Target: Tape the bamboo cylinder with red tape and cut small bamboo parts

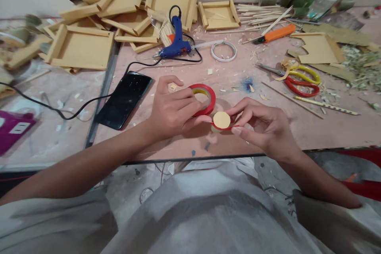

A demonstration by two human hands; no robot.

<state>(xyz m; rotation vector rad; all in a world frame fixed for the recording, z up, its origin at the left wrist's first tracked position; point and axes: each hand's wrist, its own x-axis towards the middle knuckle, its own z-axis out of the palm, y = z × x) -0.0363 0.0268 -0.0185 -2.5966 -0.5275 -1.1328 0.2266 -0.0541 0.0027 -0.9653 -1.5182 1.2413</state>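
Just right of the phone, the left hand gripped the red tape roll; the right hand pinched the round disc, taping apparently begun, unfinished.

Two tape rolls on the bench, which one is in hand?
The red tape roll, gripped by the left hand at the near edge. The white tape roll lies untouched further back, beside the blue glue gun.
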